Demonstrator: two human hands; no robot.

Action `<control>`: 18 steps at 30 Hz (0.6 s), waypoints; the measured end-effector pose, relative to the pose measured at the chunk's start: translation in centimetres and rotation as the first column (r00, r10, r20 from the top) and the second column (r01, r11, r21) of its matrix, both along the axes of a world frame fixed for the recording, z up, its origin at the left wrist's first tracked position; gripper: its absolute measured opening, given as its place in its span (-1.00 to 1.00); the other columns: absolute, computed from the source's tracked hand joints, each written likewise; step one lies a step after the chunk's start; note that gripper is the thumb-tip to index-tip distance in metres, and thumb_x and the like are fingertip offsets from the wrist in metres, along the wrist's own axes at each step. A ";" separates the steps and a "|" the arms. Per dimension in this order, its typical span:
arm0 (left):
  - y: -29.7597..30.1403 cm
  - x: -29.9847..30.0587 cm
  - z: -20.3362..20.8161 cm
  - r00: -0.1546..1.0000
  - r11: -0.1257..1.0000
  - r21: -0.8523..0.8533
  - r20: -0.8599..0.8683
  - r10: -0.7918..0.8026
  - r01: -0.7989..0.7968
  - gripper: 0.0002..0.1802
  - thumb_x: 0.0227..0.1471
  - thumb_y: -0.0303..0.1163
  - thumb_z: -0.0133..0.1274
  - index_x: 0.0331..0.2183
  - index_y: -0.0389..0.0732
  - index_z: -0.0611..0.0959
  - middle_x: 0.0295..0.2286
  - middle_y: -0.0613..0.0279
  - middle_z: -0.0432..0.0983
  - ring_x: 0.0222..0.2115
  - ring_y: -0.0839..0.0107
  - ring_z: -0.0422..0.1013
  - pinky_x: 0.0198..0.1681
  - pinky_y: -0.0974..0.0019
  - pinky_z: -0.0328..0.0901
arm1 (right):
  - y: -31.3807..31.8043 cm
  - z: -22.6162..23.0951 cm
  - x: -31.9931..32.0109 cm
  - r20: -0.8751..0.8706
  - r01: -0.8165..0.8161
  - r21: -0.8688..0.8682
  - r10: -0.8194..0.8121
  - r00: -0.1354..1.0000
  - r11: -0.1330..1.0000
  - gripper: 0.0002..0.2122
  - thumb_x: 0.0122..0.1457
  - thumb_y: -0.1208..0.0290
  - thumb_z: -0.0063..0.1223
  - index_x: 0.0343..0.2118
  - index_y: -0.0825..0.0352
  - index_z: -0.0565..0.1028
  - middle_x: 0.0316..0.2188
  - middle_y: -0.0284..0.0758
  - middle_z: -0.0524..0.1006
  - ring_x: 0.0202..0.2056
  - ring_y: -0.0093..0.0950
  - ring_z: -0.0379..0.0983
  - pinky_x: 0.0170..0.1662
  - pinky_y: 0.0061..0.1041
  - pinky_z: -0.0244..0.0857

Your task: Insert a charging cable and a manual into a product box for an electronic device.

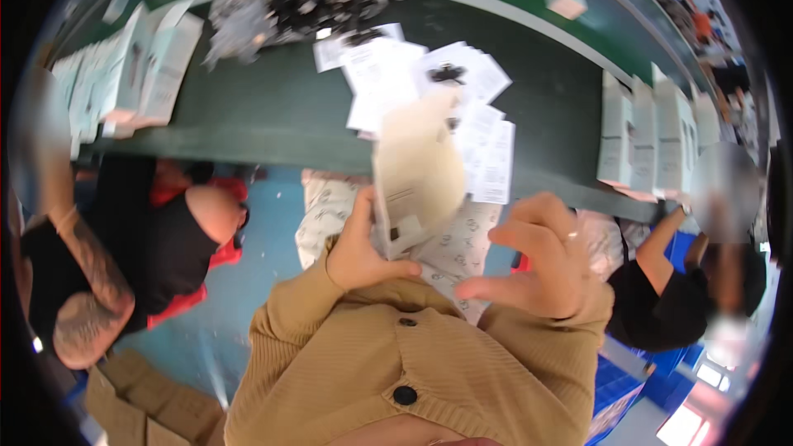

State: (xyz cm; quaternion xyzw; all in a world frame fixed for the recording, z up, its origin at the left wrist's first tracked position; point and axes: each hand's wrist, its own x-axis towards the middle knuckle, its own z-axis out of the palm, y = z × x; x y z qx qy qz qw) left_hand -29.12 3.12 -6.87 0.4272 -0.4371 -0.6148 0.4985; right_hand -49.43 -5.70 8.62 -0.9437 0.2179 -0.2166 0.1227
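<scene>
Cream flat carton (417, 169) pinched in left hand (361, 249) grip, right hand (533, 260) open just beside it

Cream carton (417, 169), dark green table (273, 107)

Matt beige cardboard box (415, 167)

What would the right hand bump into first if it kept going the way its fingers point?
Most likely the pale flat carton that the left hand holds up. The right hand points its fingers left toward the carton's lower edge, though depth is hard to judge here.
</scene>
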 end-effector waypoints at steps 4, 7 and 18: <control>-1.6 -4.5 2.1 0.996 0.996 0.022 0.004 -0.091 0.090 0.20 -0.37 -0.26 0.42 0.13 -0.31 -0.05 0.03 0.00 0.16 0.08 0.23 0.15 0.09 0.20 0.15 | 3.2 -5.2 -0.9 0.201 0.230 0.307 -0.299 0.933 0.924 -0.33 -0.26 0.09 0.41 -0.07 0.30 0.37 -0.13 -0.09 0.39 -0.30 -0.17 0.44 -0.29 -0.40 0.38; -3.1 -5.3 4.9 0.956 0.963 -0.048 0.140 -0.257 0.266 0.25 -0.34 -0.26 0.40 0.16 -0.34 -0.13 0.06 -0.07 0.10 0.13 0.19 0.11 0.12 0.13 0.13 | 4.2 -7.1 -2.1 0.171 0.387 0.516 -0.535 0.828 0.764 -0.30 -0.18 0.26 0.37 0.04 0.34 0.26 -0.12 -0.05 0.41 -0.18 -0.16 0.43 -0.12 -0.38 0.34; -5.9 9.9 5.5 0.739 0.839 -0.328 0.403 0.540 -0.435 -0.42 -0.16 -0.40 0.25 -0.03 -0.24 0.48 -0.15 0.20 0.45 -0.19 0.44 0.40 -0.16 0.28 0.32 | -8.2 -9.3 -15.4 -0.019 0.906 -0.180 -0.922 0.387 0.384 -0.58 -0.04 0.34 0.19 -0.08 0.29 0.42 -0.21 -0.19 0.49 -0.18 -0.15 0.40 -0.12 -0.30 0.27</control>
